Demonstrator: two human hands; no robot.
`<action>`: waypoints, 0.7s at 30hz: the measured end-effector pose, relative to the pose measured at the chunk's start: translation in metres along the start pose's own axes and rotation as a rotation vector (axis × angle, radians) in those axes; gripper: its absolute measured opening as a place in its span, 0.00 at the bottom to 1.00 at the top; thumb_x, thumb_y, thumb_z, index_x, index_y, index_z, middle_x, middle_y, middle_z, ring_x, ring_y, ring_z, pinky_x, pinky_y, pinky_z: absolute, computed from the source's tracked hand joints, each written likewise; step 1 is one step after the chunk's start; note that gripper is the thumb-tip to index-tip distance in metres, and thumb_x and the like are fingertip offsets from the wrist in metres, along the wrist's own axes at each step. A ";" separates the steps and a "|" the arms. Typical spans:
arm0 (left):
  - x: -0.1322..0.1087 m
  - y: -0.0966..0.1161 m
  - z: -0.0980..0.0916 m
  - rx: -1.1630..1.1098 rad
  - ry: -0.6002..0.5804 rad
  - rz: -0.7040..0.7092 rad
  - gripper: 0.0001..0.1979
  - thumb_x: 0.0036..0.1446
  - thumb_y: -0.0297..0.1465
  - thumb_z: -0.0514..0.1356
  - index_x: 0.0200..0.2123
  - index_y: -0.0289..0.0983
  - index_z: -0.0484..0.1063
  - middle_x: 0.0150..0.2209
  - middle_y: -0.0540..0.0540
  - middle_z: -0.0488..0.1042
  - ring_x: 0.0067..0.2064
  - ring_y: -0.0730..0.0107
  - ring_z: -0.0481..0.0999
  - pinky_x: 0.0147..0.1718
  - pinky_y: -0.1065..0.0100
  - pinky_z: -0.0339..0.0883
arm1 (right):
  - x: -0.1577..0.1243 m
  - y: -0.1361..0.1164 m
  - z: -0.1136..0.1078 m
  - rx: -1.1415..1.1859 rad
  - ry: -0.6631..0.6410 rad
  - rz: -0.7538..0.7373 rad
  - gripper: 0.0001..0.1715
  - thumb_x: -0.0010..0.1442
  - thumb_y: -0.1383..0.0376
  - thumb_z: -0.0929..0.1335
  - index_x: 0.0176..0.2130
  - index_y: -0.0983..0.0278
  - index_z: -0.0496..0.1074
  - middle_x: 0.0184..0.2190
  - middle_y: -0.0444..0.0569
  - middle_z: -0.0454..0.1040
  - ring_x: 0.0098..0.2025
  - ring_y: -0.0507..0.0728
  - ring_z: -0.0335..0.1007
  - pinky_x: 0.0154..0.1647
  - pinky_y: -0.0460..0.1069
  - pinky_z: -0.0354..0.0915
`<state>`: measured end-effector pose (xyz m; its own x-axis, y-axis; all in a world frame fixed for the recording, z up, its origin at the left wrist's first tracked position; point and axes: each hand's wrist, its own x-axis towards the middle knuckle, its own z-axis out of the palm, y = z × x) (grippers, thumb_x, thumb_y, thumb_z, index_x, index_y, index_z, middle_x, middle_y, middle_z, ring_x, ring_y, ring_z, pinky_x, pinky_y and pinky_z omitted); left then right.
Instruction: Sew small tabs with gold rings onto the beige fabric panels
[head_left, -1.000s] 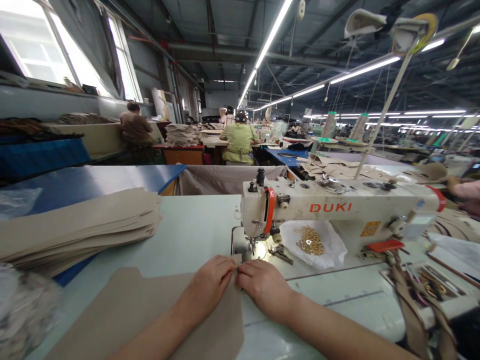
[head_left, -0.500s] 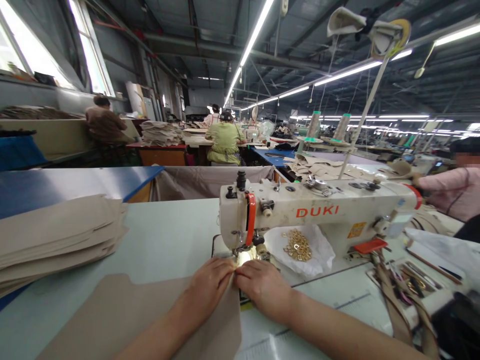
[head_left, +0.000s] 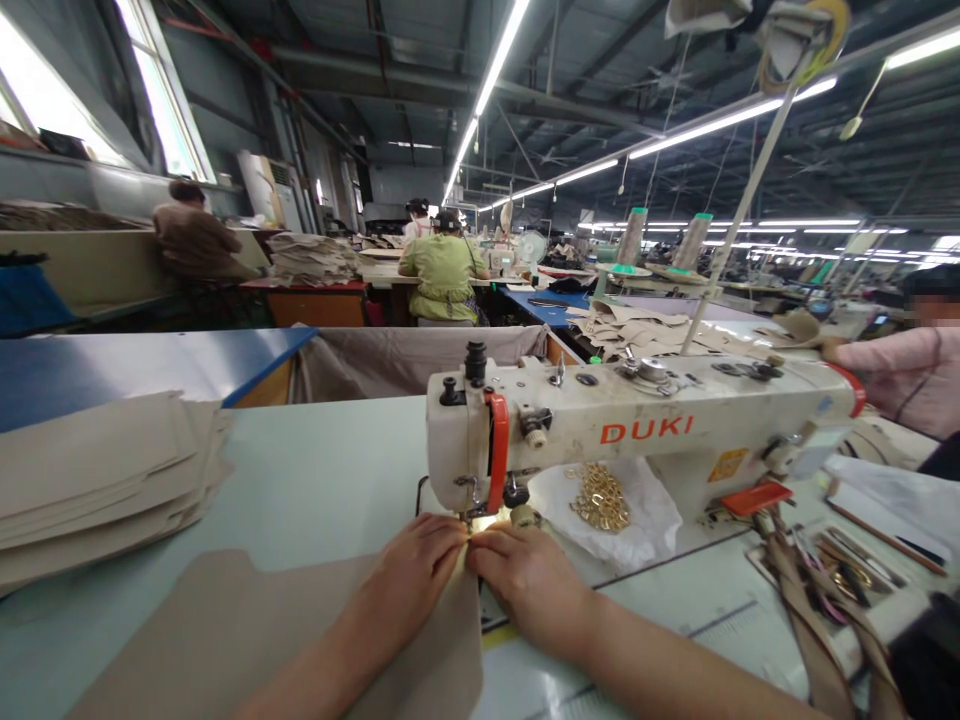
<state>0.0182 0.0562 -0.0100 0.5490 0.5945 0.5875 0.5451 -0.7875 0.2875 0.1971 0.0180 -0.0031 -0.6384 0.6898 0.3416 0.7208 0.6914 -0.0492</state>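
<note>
A large beige fabric panel (head_left: pixel 300 610) lies flat on the pale table, its right edge running up to the needle area of a white sewing machine (head_left: pixel 645 425). My left hand (head_left: pixel 420 560) rests on the panel with fingers bent, their tips pressed at its edge just below the needle. Close beside it, my right hand (head_left: pixel 517 565) has its fingers closed at the same spot, thumb and fingertips together. The fingertips of both hands almost meet under the machine's lamp, and they cover the part of the panel they grip.
Stacked beige panels (head_left: pixel 112 480) lie at the left. Gold metal rings (head_left: pixel 600 497) sit on a white plastic bag (head_left: pixel 652 520) behind my right hand. Beige straps (head_left: pixel 814 600) hang by a tool tray (head_left: pixel 862 560) at the right. Co-workers sit farther off.
The camera view has shifted slightly, so the machine head appears a little lower. Both hands stay at the needle, and the fabric panel has barely moved.
</note>
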 end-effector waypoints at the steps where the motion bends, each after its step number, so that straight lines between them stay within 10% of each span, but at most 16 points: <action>1: 0.000 0.000 0.000 -0.001 -0.003 -0.006 0.10 0.57 0.25 0.52 0.33 0.37 0.73 0.34 0.47 0.77 0.37 0.68 0.76 0.40 0.66 0.72 | 0.000 0.000 0.000 0.000 0.000 0.006 0.04 0.63 0.69 0.63 0.38 0.65 0.68 0.41 0.49 0.73 0.43 0.56 0.67 0.40 0.49 0.63; 21: 0.003 0.005 -0.002 0.006 -0.034 -0.056 0.10 0.57 0.24 0.52 0.31 0.37 0.73 0.33 0.48 0.77 0.37 0.68 0.75 0.41 0.65 0.71 | -0.002 0.000 0.005 0.008 0.097 0.002 0.04 0.62 0.68 0.65 0.37 0.66 0.70 0.39 0.50 0.75 0.41 0.57 0.69 0.41 0.49 0.65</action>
<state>0.0215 0.0534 -0.0053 0.5383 0.6432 0.5446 0.5798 -0.7516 0.3145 0.1970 0.0179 -0.0081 -0.6079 0.6672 0.4305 0.7193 0.6923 -0.0574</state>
